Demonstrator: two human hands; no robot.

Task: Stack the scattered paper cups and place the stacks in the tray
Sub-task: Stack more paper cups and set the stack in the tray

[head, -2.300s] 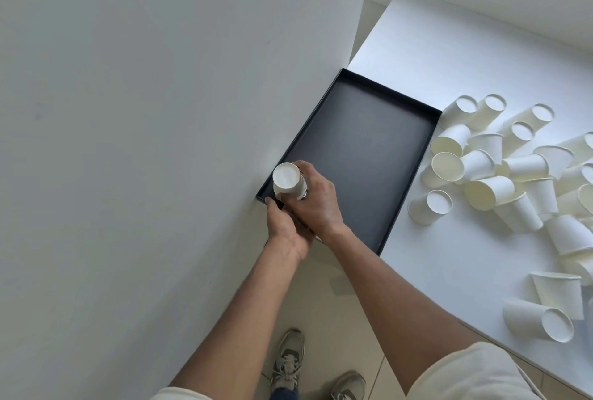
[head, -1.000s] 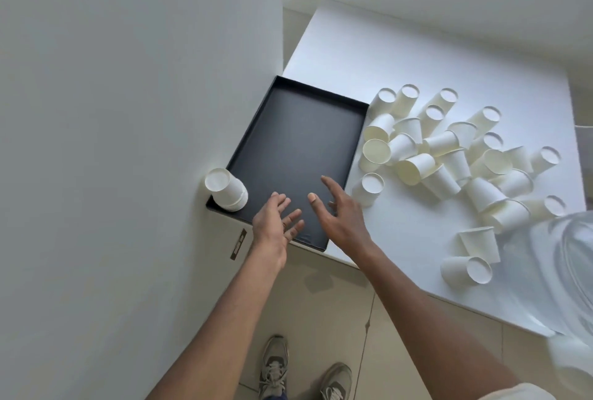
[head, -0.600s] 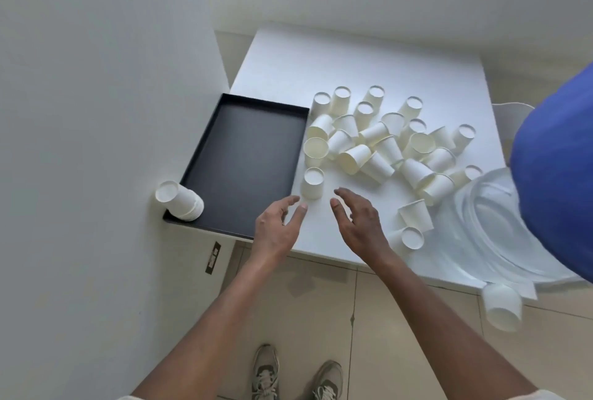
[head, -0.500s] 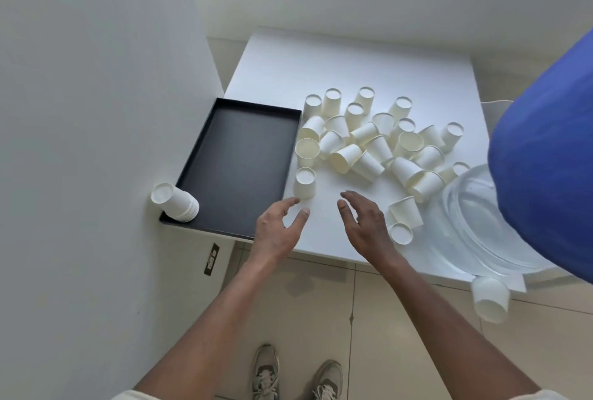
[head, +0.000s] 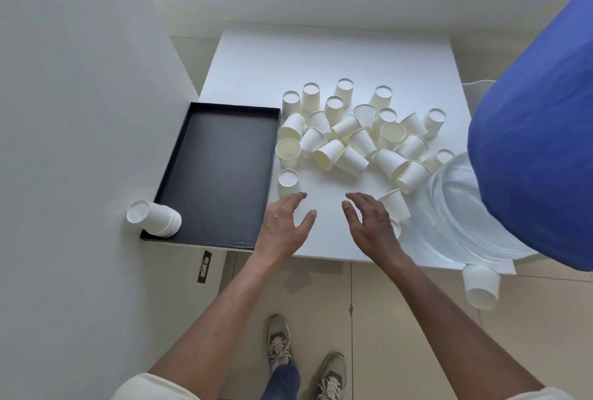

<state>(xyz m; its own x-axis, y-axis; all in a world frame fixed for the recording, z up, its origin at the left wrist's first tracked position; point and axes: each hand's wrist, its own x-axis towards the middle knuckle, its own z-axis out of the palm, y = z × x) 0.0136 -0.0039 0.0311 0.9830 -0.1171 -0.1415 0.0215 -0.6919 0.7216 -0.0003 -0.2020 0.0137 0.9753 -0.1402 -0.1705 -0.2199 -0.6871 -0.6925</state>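
Left hand [head: 284, 226]: hovered over the tabletop's [head: 321, 56] near edge, fingers spread, nothing held.
Right hand [head: 373, 228]: beside it, fingers loosely curved, palm turned inward, empty.
Forearms [head: 224, 309]: bare, stretched forward.

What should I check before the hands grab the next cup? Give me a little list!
1. Both hands free: ok. The left hand and right hand are open and hold nothing.
2. A cup close by: ok. An upside-down cup stands just beyond the left hand's fingertips.
3. Room in the tray: ok. Only one stack sits at its near left corner.
4. All cups stacked: not ok. A big pile lies scattered on the table.
5. Stray cup past the table's near edge: cannot tell what it rests on.
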